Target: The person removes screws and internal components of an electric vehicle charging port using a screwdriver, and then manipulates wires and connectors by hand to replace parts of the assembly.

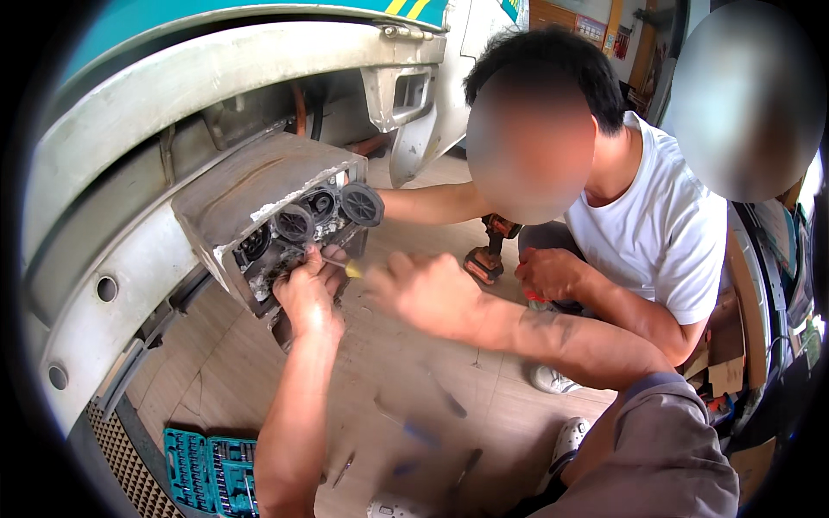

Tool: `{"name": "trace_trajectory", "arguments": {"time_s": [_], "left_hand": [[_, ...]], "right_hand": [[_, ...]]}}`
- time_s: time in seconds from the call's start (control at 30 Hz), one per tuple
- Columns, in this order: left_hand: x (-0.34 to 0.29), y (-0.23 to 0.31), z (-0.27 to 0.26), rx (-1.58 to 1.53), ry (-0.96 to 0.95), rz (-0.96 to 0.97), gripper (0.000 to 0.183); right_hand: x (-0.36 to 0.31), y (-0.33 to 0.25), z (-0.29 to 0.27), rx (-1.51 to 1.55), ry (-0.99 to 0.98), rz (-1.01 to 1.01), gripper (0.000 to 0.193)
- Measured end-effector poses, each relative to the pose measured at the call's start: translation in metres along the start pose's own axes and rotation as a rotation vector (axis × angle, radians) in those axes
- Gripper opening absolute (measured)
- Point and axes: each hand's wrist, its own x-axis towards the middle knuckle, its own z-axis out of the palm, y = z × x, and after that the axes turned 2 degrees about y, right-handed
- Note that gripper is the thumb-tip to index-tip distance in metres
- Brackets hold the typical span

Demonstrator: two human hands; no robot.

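A weathered grey metal box hangs under a vehicle's side, its front set with round black sockets. Black round flip caps stand open at them. My left hand is at the front of the box, fingers closed just below the sockets; what they pinch is hidden. My right hand, smeared by motion, is closed to the right of it. From it a screwdriver with a yellow end points toward my left fingers; most of its handle is hidden in the fist.
A co-worker in a white shirt crouches at the right, one arm reaching behind the box. An orange and black cordless drill stands on the floor beside them. A teal socket set case lies open lower left. Several blurred hand tools lie below.
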Motion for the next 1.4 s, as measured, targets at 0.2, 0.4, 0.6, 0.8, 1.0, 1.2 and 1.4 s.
{"name": "trace_trajectory", "arguments": {"time_s": [0.2, 0.4, 0.6, 0.8, 1.0, 1.2, 1.4], "left_hand": [[0.000, 0.003, 0.007, 0.056, -0.006, 0.038, 0.021], [0.006, 0.004, -0.006, 0.074, 0.009, 0.039, 0.026], [0.004, -0.001, 0.003, 0.078, 0.101, -0.001, 0.022], [0.006, 0.005, -0.001, 0.032, 0.031, -0.003, 0.022], [0.005, 0.004, -0.006, 0.156, 0.009, 0.028, 0.029], [-0.001, 0.004, -0.005, 0.155, -0.057, 0.038, 0.038], [-0.002, 0.007, -0.004, 0.104, -0.033, 0.040, 0.065]], "right_hand": [[-0.005, 0.000, 0.007, -0.496, -0.020, -0.288, 0.033], [0.016, -0.001, 0.012, 1.040, -0.241, 0.697, 0.046], [0.015, -0.008, -0.004, 0.208, -0.373, 0.346, 0.043], [0.002, -0.017, 0.016, -0.379, -0.053, -0.113, 0.047], [0.005, -0.004, 0.028, -0.057, -0.218, 0.047, 0.025], [0.018, -0.008, 0.016, 0.459, -0.214, 0.401, 0.031], [0.023, -0.004, 0.008, 0.725, -0.343, 0.660, 0.035]]}}
